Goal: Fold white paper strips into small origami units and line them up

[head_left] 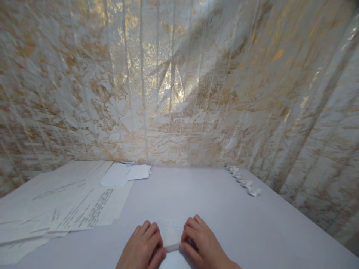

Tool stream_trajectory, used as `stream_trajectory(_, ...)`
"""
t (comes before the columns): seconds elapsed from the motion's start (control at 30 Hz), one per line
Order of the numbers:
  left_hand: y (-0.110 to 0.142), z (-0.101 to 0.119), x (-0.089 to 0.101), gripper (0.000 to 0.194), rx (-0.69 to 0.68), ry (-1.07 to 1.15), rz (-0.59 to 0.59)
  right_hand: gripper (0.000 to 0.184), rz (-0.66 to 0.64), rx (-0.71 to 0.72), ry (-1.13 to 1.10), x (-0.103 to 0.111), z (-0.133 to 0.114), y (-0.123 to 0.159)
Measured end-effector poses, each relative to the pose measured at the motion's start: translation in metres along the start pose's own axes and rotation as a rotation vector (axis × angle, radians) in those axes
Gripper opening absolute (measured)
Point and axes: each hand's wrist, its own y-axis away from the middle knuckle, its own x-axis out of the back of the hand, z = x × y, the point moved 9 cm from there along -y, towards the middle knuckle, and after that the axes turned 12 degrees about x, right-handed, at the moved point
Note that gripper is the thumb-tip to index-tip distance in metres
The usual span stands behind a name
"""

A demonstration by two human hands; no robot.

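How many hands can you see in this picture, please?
2: the left hand, at the left end of a pale strip near the bottom of the picture, and the right hand, at its right end. I see no others.

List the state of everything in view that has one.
White paper strip: pinched at both ends, apparently folded
Bare left hand: curled, gripping strip's left end
Bare right hand: curled, gripping its right end
Large printed white paper sheets: flat, overlapping
Small white paper pieces: flat, overlapping
Crumpled white paper wads: lined up
Gold-patterned white curtain: hanging
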Motion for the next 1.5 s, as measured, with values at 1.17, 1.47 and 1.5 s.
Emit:
stream_trajectory(1.17, -0.006, 0.003, -0.002, 0.007, 0.156, 0.058, -0.094, 0.027, 0.061, -0.168, -0.107, -0.006, -0.013, -0.027)
stream_trajectory(1.47, -0.007, 0.001, 0.001, 0.014, 0.186, 0.065, -0.166, 0.021, 0.011, -0.235, -0.067, 0.013, 0.024, 0.006)
stream_trajectory(1.5, -0.007, 0.002, 0.002, 0.014, 0.176, 0.059, -0.164, 0.022, 0.010, -0.235, -0.077, 0.015, 0.027, 0.008)
